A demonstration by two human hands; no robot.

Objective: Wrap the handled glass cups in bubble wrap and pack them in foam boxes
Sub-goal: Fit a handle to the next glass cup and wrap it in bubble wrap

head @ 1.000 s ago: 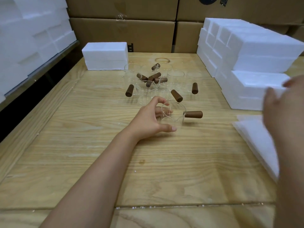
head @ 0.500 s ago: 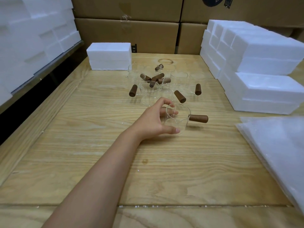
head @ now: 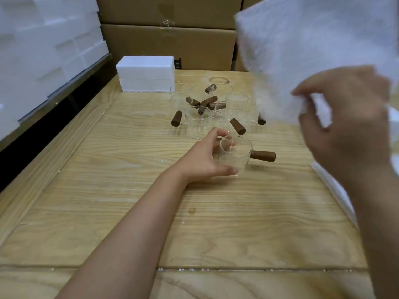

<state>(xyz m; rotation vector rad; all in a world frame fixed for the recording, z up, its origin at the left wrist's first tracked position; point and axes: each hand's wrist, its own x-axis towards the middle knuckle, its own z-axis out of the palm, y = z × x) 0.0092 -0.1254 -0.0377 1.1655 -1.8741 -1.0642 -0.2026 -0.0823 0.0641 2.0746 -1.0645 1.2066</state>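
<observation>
Cup (head: 236,155) sits mid-counter (head: 129,212), the left hand (head: 205,158) gripping its left wall with curled fingers. Its handle (head: 263,156) points right, long axis across the counter, toward the right hand (head: 345,121), which hovers above the right edge pinching a wrap (head: 302,50) sheet. Beyond, more cups (head: 200,111) cluster; a foam box (head: 145,74) sits at the far edge.

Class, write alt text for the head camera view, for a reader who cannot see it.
A person's left hand grips a clear glass cup with a brown handle on a wooden table, while the right hand holds up a sheet of bubble wrap. More cups and a white foam box lie behind.
</observation>
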